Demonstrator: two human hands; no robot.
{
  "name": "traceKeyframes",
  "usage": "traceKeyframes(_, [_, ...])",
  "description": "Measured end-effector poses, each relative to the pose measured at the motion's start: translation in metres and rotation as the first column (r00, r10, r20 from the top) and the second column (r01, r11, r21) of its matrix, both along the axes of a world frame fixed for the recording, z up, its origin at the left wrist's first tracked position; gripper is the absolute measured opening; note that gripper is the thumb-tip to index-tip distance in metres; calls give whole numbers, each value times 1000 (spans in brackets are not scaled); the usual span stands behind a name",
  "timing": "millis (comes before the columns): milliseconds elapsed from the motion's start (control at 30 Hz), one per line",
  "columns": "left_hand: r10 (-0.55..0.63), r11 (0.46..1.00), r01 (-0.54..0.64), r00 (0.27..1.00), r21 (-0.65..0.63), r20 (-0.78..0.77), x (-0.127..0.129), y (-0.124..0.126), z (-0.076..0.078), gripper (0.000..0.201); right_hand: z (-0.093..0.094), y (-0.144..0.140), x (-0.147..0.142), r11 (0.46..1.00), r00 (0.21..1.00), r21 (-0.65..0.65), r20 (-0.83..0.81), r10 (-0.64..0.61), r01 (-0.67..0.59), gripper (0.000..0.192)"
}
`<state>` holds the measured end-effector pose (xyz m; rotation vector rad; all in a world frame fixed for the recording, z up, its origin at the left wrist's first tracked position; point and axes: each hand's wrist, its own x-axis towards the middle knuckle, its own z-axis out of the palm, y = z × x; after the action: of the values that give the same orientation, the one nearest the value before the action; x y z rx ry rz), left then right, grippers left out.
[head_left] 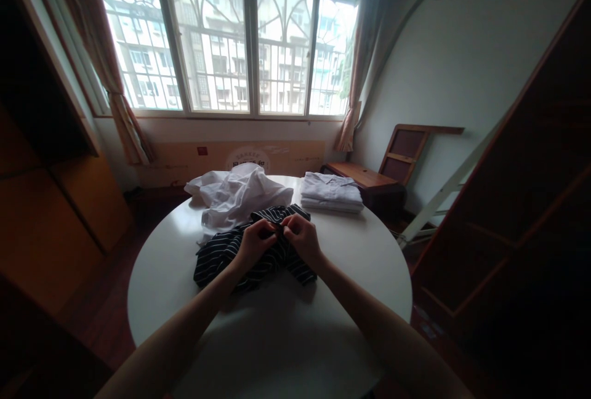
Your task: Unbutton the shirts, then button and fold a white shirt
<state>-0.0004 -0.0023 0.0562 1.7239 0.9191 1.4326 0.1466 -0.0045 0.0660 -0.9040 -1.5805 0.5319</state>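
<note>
Round white worktop (351, 288), seen from above and in front. Striped garment (221, 251), dark with thin white lines, lies crumpled at the centre of the worktop.

Left hand (255, 244) rests on the striped garment, fingers curled and pressed together, pinching a small fold of the cloth at its upper edge. Right hand (302, 237) sits just beside it at 3 o'clock, likewise pinching the same edge of cloth. The fingertips of both hands meet, touching or nearly so; what lies between them is too small to tell.

Loose white shirt (237, 196) lies bunched at 11 o'clock from the hands, its lower edge touching the striped garment. Folded white pile (331, 193) sits at 1 o'clock, near the far rim, apart from the striped garment.

Beyond the worktop at 12 o'clock, a wide window (231, 36) with curtains. Wooden bench (364, 178) at 2 o'clock against the wall.
</note>
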Motion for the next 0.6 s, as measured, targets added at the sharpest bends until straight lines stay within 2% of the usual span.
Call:
traceKeyframes(167, [40, 999, -41, 994, 1, 103, -5, -2, 12, 11, 0, 12, 14, 980, 979, -26, -53, -198, 196, 7])
traceKeyframes(300, [231, 973, -219, 934, -72, 273, -21, 6, 18, 17, 2, 24, 31, 932, 914, -33, -188, -359, 360, 14])
traceKeyframes(367, [365, 931, -348, 869, -112, 335, -32, 13, 19, 18, 3, 30, 40, 888, 853, -55, -254, -455, 457, 17])
traceKeyframes(467, [548, 832, -528, 731, -171, 406, -50, 25, 17, 20, 6, 37, 53, 817, 746, -123, -351, -566, 563, 19])
traceKeyframes(533, [635, 762, -608, 638, -221, 436, -60, 32, 14, 19, 8, 41, 60, 782, 683, -158, -404, -609, 603, 18])
traceKeyframes(600, [683, 715, -659, 590, -233, 430, -66, 38, 11, 17, 9, 44, 65, 771, 650, -161, -449, -614, 616, 17])
